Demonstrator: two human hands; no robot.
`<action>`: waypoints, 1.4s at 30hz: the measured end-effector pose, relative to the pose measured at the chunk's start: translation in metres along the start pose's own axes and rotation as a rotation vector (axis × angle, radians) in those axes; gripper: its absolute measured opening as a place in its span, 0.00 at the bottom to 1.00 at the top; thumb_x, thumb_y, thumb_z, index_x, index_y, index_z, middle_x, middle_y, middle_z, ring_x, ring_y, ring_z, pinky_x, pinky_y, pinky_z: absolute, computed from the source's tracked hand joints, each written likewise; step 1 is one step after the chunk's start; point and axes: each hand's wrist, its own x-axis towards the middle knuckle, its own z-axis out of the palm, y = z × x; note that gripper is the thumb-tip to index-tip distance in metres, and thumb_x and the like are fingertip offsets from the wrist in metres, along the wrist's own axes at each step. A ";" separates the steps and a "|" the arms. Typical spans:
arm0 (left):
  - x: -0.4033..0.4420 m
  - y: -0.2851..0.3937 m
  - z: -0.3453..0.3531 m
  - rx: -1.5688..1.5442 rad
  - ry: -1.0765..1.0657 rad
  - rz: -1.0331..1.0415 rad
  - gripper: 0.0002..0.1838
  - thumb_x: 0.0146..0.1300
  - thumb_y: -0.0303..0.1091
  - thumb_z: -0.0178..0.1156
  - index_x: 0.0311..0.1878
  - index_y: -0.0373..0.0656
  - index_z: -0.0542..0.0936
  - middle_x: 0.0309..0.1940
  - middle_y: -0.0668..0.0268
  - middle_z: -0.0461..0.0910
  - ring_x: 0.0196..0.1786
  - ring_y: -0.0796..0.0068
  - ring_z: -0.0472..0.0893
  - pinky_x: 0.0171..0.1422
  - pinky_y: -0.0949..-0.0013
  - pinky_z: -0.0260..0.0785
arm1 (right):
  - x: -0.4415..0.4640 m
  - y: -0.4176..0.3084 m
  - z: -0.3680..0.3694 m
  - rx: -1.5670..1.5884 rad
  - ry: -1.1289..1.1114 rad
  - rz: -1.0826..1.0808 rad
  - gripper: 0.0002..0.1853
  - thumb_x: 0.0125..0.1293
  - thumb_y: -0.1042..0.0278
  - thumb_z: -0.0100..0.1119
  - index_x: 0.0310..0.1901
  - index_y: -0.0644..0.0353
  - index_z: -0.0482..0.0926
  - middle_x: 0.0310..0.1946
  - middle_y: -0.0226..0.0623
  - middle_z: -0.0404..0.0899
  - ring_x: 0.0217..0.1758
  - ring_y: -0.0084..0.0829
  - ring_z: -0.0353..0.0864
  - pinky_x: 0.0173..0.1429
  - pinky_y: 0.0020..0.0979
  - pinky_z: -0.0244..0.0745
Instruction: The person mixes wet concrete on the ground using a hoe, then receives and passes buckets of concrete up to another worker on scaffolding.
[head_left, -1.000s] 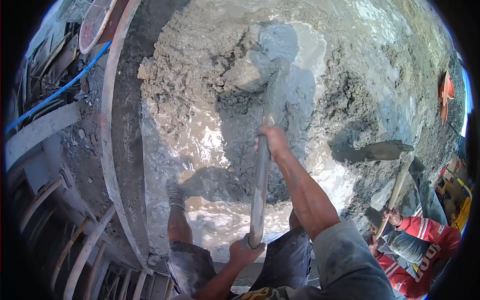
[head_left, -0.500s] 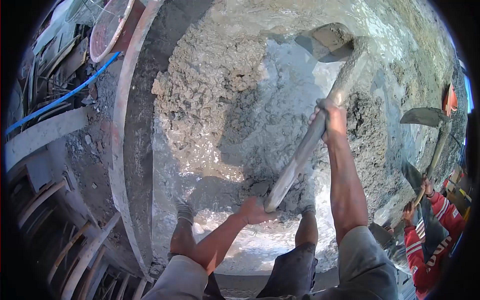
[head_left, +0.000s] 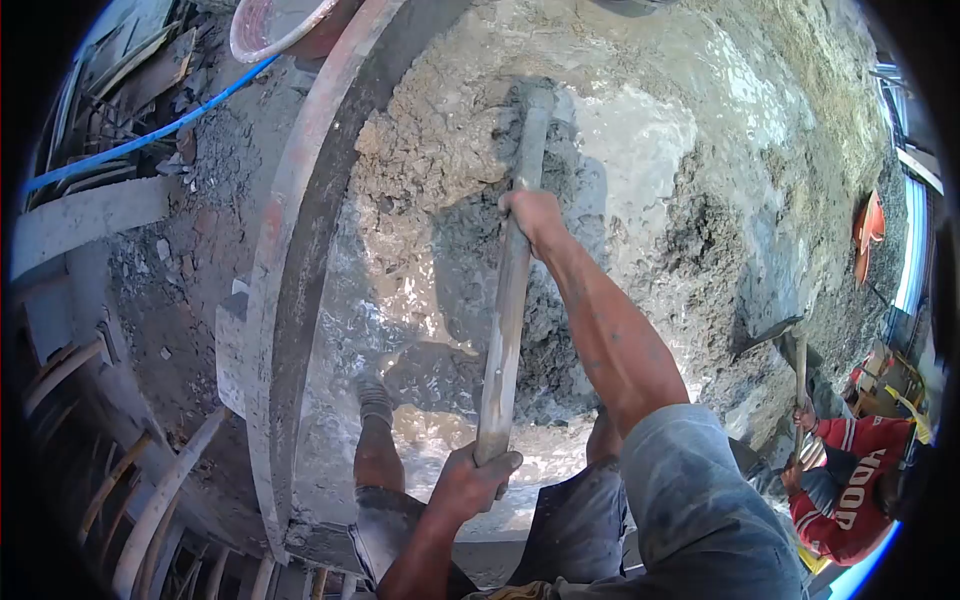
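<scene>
A long-handled hoe (head_left: 508, 330) slants up through the middle of the view, its blade sunk out of sight in wet grey mortar (head_left: 430, 150). My left hand (head_left: 472, 484) is closed around the butt end of the handle, near my knees. Farther up the shaft, my right hand (head_left: 535, 220) wraps round it with the arm stretched forward. Wet, lumpy mix lies on both sides of the handle, and my feet stand in it.
A curved concrete edge (head_left: 270, 300) runs along the left, with a round tub (head_left: 290, 25) beyond it. A blue hose (head_left: 150, 140) crosses debris. At right, a person in a red top (head_left: 850, 480) holds another hoe (head_left: 800, 380); an orange object (head_left: 868, 235) lies behind.
My hoe has swung left and down; its blade, raised and loaded with mix before, is now in the mortar. The other person's hoe has come down too. The view has shifted.
</scene>
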 end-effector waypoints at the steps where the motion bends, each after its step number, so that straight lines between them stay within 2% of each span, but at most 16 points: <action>1: -0.010 -0.027 0.015 0.053 0.044 -0.104 0.16 0.55 0.45 0.65 0.28 0.40 0.76 0.16 0.69 0.72 0.21 0.80 0.71 0.27 0.71 0.63 | -0.032 0.021 -0.010 0.001 -0.013 0.128 0.13 0.46 0.70 0.60 0.28 0.75 0.78 0.22 0.49 0.78 0.22 0.42 0.80 0.26 0.41 0.73; 5: -0.002 -0.183 0.068 0.679 0.036 -0.211 0.28 0.52 0.58 0.59 0.44 0.43 0.80 0.35 0.55 0.82 0.42 0.57 0.82 0.47 0.59 0.72 | -0.133 0.129 -0.063 0.165 -0.048 0.332 0.05 0.51 0.73 0.58 0.27 0.67 0.77 0.17 0.40 0.74 0.14 0.31 0.74 0.18 0.32 0.71; 7: -0.007 -0.244 0.102 0.724 -0.104 -0.396 0.35 0.48 0.62 0.58 0.53 0.44 0.77 0.47 0.51 0.79 0.54 0.52 0.77 0.57 0.56 0.69 | -0.189 0.181 -0.097 0.166 -0.087 0.359 0.07 0.52 0.72 0.58 0.24 0.68 0.75 0.15 0.38 0.73 0.13 0.31 0.74 0.18 0.33 0.71; 9: -0.007 -0.278 0.119 0.921 -0.352 -0.374 0.37 0.45 0.60 0.59 0.56 0.44 0.75 0.51 0.51 0.77 0.55 0.52 0.76 0.59 0.54 0.68 | -0.231 0.233 -0.121 0.247 -0.005 0.436 0.05 0.50 0.77 0.58 0.26 0.69 0.74 0.15 0.38 0.71 0.13 0.32 0.74 0.16 0.33 0.70; 12: 0.013 -0.324 0.103 0.877 -0.273 -0.377 0.37 0.46 0.59 0.59 0.57 0.47 0.75 0.52 0.51 0.77 0.56 0.52 0.76 0.59 0.53 0.67 | -0.250 0.183 -0.142 0.288 0.101 0.308 0.09 0.50 0.79 0.55 0.34 0.70 0.70 0.18 0.39 0.72 0.13 0.32 0.75 0.18 0.32 0.73; 17: 0.134 -0.071 0.030 1.027 -0.116 0.117 0.37 0.45 0.67 0.60 0.53 0.50 0.78 0.39 0.55 0.82 0.46 0.54 0.81 0.50 0.57 0.71 | -0.082 0.019 -0.129 0.505 0.057 -0.019 0.06 0.52 0.73 0.55 0.26 0.67 0.72 0.17 0.38 0.70 0.15 0.32 0.73 0.20 0.33 0.74; 19: 0.199 0.016 -0.020 1.079 -0.027 0.496 0.32 0.49 0.58 0.67 0.51 0.45 0.79 0.39 0.56 0.83 0.42 0.61 0.82 0.48 0.62 0.71 | 0.013 -0.056 -0.105 0.538 -0.074 -0.220 0.07 0.53 0.72 0.55 0.28 0.68 0.73 0.19 0.38 0.70 0.17 0.33 0.74 0.22 0.33 0.75; 20: 0.189 0.086 -0.040 0.642 -0.063 0.469 0.28 0.52 0.54 0.68 0.48 0.43 0.80 0.33 0.63 0.82 0.35 0.71 0.80 0.43 0.68 0.71 | 0.061 -0.092 -0.085 0.503 -0.058 -0.231 0.09 0.57 0.69 0.53 0.34 0.66 0.70 0.22 0.37 0.70 0.20 0.33 0.74 0.25 0.35 0.75; 21: 0.190 0.132 -0.066 0.601 -0.023 0.475 0.26 0.54 0.55 0.66 0.45 0.40 0.81 0.28 0.69 0.79 0.30 0.79 0.75 0.37 0.72 0.69 | 0.098 -0.124 -0.059 0.543 -0.064 -0.328 0.11 0.60 0.66 0.53 0.38 0.66 0.68 0.23 0.38 0.71 0.21 0.34 0.74 0.26 0.36 0.75; 24: 0.155 0.187 -0.113 0.655 0.066 0.467 0.25 0.56 0.54 0.64 0.41 0.39 0.81 0.25 0.68 0.78 0.28 0.79 0.74 0.31 0.70 0.66 | 0.164 -0.155 0.037 0.559 0.007 -0.248 0.14 0.62 0.65 0.52 0.44 0.65 0.69 0.24 0.39 0.71 0.20 0.34 0.74 0.27 0.36 0.76; 31: 0.050 0.110 -0.066 0.421 0.240 0.278 0.21 0.55 0.51 0.65 0.32 0.38 0.79 0.18 0.67 0.74 0.24 0.79 0.72 0.30 0.69 0.66 | 0.055 -0.133 0.066 0.203 -0.158 -0.076 0.12 0.54 0.71 0.55 0.39 0.70 0.72 0.24 0.42 0.71 0.16 0.35 0.73 0.23 0.35 0.76; 33: 0.023 0.058 -0.048 0.443 0.300 0.377 0.21 0.56 0.45 0.64 0.42 0.35 0.80 0.29 0.54 0.82 0.33 0.60 0.82 0.34 0.63 0.72 | 0.020 -0.104 0.068 0.277 -0.202 0.015 0.11 0.50 0.75 0.57 0.34 0.73 0.73 0.24 0.44 0.72 0.18 0.37 0.74 0.21 0.38 0.75; 36: -0.014 0.002 -0.018 0.416 0.334 0.242 0.24 0.54 0.50 0.64 0.41 0.36 0.80 0.30 0.51 0.82 0.38 0.52 0.82 0.41 0.60 0.73 | -0.025 -0.049 0.064 0.467 -0.332 0.135 0.07 0.51 0.76 0.58 0.32 0.69 0.76 0.24 0.42 0.71 0.22 0.34 0.73 0.21 0.36 0.75; 39: -0.024 -0.043 0.061 0.361 0.428 -0.034 0.28 0.50 0.56 0.65 0.41 0.38 0.81 0.31 0.51 0.82 0.38 0.52 0.82 0.42 0.58 0.72 | -0.075 -0.009 0.021 0.231 -0.367 0.195 0.09 0.52 0.74 0.58 0.35 0.69 0.75 0.21 0.39 0.72 0.16 0.32 0.74 0.19 0.34 0.71; 40: -0.011 -0.087 0.083 0.395 0.456 0.064 0.20 0.52 0.48 0.66 0.31 0.38 0.78 0.23 0.60 0.80 0.26 0.69 0.77 0.34 0.63 0.69 | -0.086 0.018 0.013 0.171 -0.399 0.252 0.08 0.51 0.74 0.58 0.32 0.70 0.75 0.19 0.38 0.72 0.15 0.32 0.74 0.18 0.34 0.71; 42: 0.003 -0.161 0.117 0.378 0.360 -0.157 0.29 0.47 0.57 0.66 0.42 0.39 0.81 0.35 0.52 0.83 0.42 0.57 0.83 0.48 0.61 0.72 | -0.116 0.094 -0.010 0.037 -0.341 0.148 0.07 0.48 0.71 0.60 0.23 0.68 0.76 0.15 0.39 0.74 0.15 0.30 0.75 0.19 0.34 0.71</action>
